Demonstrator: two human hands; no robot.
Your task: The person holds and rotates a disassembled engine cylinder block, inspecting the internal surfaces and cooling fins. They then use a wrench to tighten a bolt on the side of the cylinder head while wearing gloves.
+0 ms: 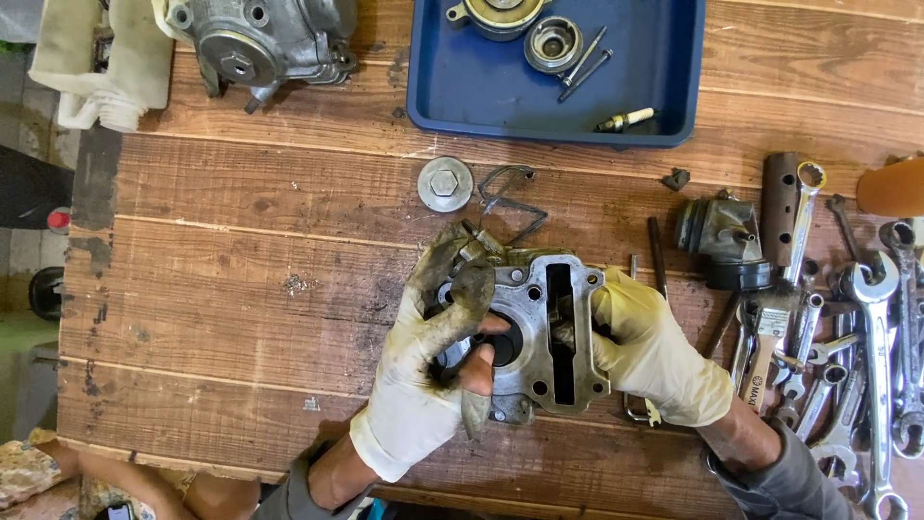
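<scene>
Grime coats the left hand [433, 356], whose torn, dirty glove lets a bare fingertip show; its fingers are curled over the left edge of the engine cylinder block [539, 332] and clamped there, one reaching toward the round bore. The block sits on the wooden desk [241, 289] near its front edge, between the two hands, its flat gasket face turned up. That face is dull grey aluminium, stained dark, with a large bore at left, a long narrow slot at right and small bolt holes at the corners. The right hand [654, 356], in a cleaner pale glove, grips the block's right side, fingers closed against it.

A slip seems the main risk: the greasy, ripped glove could lose its hold, and the exposed fingertip could catch on the bore's edge. Farther right lie a brush [765, 337] and a heap of wrenches [866, 347], near enough for an elbow to knock.
</scene>
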